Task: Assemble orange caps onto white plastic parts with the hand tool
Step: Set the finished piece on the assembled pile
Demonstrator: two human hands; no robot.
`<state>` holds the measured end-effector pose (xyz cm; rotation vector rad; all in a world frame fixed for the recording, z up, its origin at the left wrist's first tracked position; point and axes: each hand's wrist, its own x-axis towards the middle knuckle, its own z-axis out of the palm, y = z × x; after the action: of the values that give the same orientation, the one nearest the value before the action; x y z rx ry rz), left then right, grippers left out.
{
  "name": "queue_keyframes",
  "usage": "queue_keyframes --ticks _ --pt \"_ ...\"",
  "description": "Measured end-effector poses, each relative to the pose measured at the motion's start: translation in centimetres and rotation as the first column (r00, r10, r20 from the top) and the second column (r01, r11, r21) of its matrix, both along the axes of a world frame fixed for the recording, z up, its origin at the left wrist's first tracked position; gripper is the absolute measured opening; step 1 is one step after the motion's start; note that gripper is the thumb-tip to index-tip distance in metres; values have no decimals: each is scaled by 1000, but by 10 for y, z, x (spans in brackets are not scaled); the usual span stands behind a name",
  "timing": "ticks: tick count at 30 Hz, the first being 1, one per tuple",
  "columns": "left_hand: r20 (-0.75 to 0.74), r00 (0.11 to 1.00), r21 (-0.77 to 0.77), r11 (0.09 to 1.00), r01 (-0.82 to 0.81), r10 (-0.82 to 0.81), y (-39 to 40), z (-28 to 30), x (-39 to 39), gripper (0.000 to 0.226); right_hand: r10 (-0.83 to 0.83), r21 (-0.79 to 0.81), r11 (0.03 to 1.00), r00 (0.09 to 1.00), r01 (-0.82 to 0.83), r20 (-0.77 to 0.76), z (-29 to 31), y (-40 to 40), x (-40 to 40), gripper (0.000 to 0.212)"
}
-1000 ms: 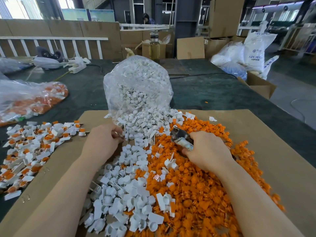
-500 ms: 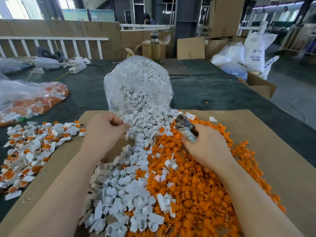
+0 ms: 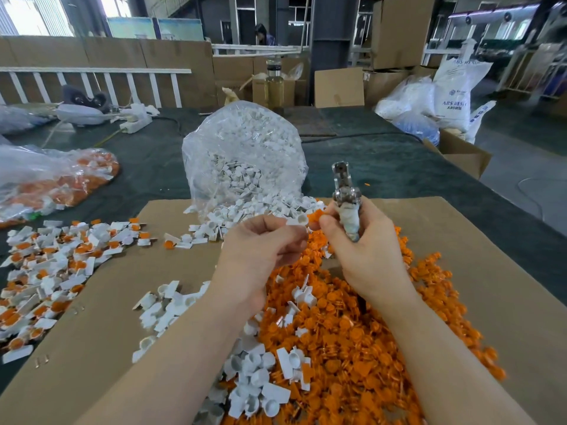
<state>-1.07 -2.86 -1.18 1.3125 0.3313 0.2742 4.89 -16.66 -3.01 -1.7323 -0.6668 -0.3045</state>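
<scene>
Cardboard (image 3: 491, 302) on green table (image 3: 383, 167), warehouse room.
Left hand (image 3: 260, 250) pinches white part (image 3: 297, 221); right hand (image 3: 365, 250) grips tool (image 3: 345, 197), cap (image 3: 316, 216); bag (image 3: 245, 154) at 12.

- The tabletop (image 3: 383, 154) has a dark green cover.
- A brown cardboard sheet (image 3: 506, 302) lies flat on its near part.
- On the sheet: a heap of orange caps (image 3: 352, 332), loose white plastic parts (image 3: 171, 305) and a clear bag of white parts (image 3: 245, 154) spilling at its mouth.
- Left of the sheet, straight on the cover, a pile of assembled pieces (image 3: 52, 265).
- Farther left, a clear bag with orange pieces (image 3: 52, 176).
- At the far edge: a white power strip (image 3: 135, 119), a glass bottle (image 3: 274, 87) and a black cable (image 3: 352, 137).
</scene>
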Motion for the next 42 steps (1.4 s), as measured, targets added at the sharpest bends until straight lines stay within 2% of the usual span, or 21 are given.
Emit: queue_keyframes --ticks 4,6,12,18,25,31,42 --pt "34 999 -15 1000 -6 6 -7 0 -2 11 -21 23 1000 999 20 49 0 2 -2 13" --pt "45 999 -24 1000 -8 9 -8 1 -4 10 -51 15 999 997 50 66 -1 3 -3 6" --pt "92 995 -47 998 -32 36 -11 2 -5 9 -91 17 996 991 90 95 -5 7 -3 12" --pt "124 986 95 988 -124 112 -14 1 -6 10 -124 -10 992 978 127 165 -7 7 -3 11" --pt "160 967 288 928 -236 196 -15 0 -7 19 -141 -22 989 974 147 177 -6 8 -2 18" --pt "168 965 316 917 -244 199 -14 -2 -6 21 -111 -8 994 983 113 145 -8 9 -4 7" --pt "189 965 373 896 -242 182 -13 -6 -4 17 -96 -68 992 990 103 102 -6 7 -2 9"
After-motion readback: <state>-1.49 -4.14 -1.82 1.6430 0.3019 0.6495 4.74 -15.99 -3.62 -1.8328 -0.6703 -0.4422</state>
